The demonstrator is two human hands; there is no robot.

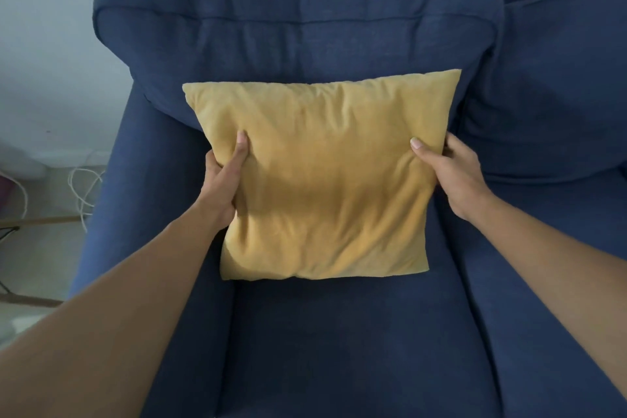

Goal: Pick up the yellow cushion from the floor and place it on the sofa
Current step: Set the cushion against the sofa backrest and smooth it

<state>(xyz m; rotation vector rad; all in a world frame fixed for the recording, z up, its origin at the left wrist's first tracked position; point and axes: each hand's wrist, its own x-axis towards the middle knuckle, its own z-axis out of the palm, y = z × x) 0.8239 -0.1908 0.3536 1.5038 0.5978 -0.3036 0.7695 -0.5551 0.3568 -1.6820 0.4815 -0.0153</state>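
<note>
I hold the yellow cushion (322, 180) with both hands: my left hand (222, 185) grips its left edge, my right hand (451, 173) grips its right edge. The cushion stands on the blue sofa (339, 349) seat, leaning against the backrest.

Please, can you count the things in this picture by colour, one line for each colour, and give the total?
Yellow: 1, the yellow cushion, gripped by the left hand and right hand.
Blue: 1, the sofa.
White: 1, the cable on the floor.
Total: 3
</note>
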